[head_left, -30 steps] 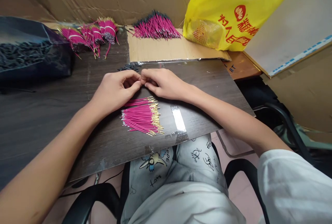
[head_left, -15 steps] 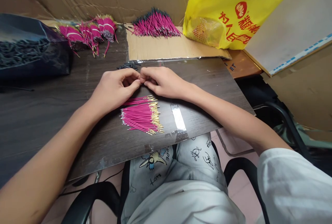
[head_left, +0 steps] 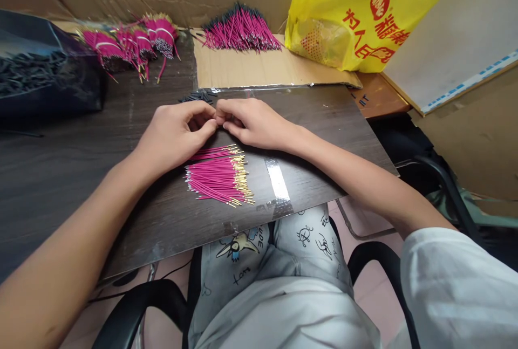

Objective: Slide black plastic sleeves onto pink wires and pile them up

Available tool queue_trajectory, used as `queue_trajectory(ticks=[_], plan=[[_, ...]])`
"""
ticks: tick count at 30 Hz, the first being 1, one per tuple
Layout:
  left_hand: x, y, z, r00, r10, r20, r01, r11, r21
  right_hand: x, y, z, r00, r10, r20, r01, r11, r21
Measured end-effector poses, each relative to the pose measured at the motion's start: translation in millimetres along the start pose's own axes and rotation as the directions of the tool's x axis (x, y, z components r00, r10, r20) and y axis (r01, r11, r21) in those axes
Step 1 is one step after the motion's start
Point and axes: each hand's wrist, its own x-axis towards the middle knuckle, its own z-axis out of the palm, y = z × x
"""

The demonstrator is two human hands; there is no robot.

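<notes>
My left hand (head_left: 178, 130) and my right hand (head_left: 251, 121) meet fingertip to fingertip above the dark tabletop. Both are closed in a pinch, and whatever lies between the fingers is hidden or too small to make out. Just below them lies a flat row of short magenta wires (head_left: 212, 176), gold tips to the right and silvery ends to the left. The left hand covers part of the row's upper edge. Beyond the fingers sits a little heap of short black tubes (head_left: 199, 95).
A pile of magenta wires with black ends (head_left: 240, 31) rests on a cardboard sheet (head_left: 243, 71). Banded magenta bundles (head_left: 137, 44) lie at the back left, near a dark bag of black tubes (head_left: 40, 76). A yellow plastic bag (head_left: 348, 20) stands at the back right.
The whole view has shifted slightly. My hands keep nearly the same pinched pose, fingertips together, and the wires lie as before.
</notes>
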Motion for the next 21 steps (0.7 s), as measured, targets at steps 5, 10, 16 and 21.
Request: queue_trajectory(ticks=[5, 10, 16, 21], plan=[[0.0, 0.9, -1.3, 1.000, 0.004, 0.001, -0.004, 1.000, 0.008, 0.0, -0.7, -1.3, 1.000, 0.003, 0.001, -0.003, 1.000, -0.007], [-0.1, 2.1, -3.0, 0.998, -0.034, 0.048, 0.033, 0.999, 0.013, -0.5, -3.4, -4.3, 0.999, 0.029, 0.021, -0.029, 1.000, -0.003], [-0.8, 3.2, -2.5, 0.998, -0.052, 0.045, 0.052, 0.999, -0.005, -0.4, -3.5, -4.3, 0.999, 0.026, 0.024, -0.026, 1.000, -0.017], [-0.2, 3.7, -3.4, 0.998, -0.047, 0.045, 0.047, 0.999, 0.012, -0.5, -3.0, -4.2, 0.999, 0.027, 0.027, -0.027, 1.000, -0.013]])
